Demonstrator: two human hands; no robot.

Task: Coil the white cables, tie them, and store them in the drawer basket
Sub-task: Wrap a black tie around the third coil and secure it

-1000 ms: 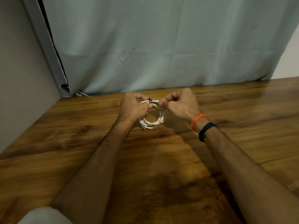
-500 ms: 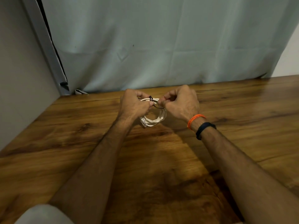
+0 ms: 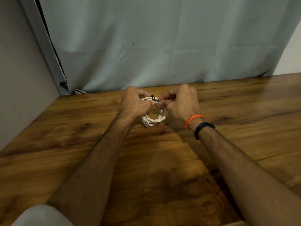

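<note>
Little changed over the last second: both hands in the same pose, shifted only slightly, the black tie (image 3: 154, 99) wrapped over the far side of the coil as before. Suggests the tying step is under way, not yet finished; drawer basket nowhere in view.

Left hand (image 3: 132, 104) curled tight, gripping the white cable coil (image 3: 155, 119) at its left side, thumb near the tie. Right hand (image 3: 180, 103) curled too, fingertips pinching the tie's loose end just right of the wrap. Coil held between the two hands, just above the surface (image 3: 81, 136), connector end hanging below the left hand.
</note>
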